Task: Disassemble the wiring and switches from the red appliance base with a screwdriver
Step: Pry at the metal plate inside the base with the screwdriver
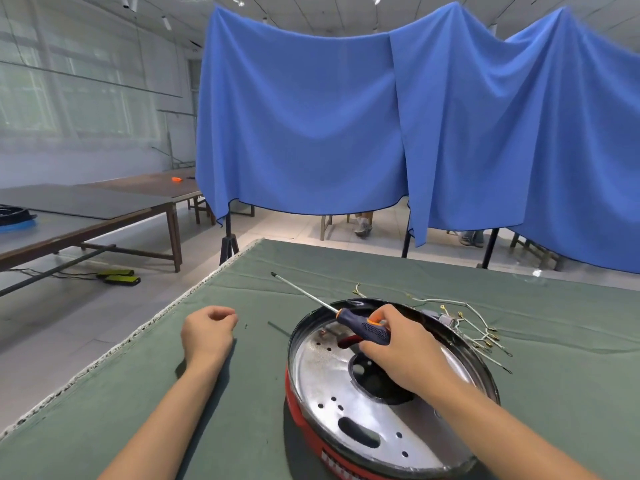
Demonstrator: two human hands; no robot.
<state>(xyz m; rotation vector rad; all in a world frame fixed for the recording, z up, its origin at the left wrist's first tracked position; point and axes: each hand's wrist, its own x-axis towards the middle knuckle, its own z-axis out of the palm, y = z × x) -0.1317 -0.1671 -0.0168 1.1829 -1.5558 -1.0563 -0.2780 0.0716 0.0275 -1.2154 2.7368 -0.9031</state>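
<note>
Right hand (403, 351) grip clamped on screwdriver (360, 325) above red appliance base (381, 393); left hand (207, 329) loosely curled, empty, resting on table (242, 375); wiring (481, 332) beside base.

Daylight is coming through the sheer-curtained windows (69, 81), which are washing out to a pale haze. Ceiling lamps (166, 22) are adding even, bright light. The forearms are casting soft shadows onto the green cloth (242, 393) beside the metal plate (332, 386), which is glaring white. The wide lens is bending the blue drape (311, 116) near the frame edges, and the whole picture is looking slightly soft.
</note>
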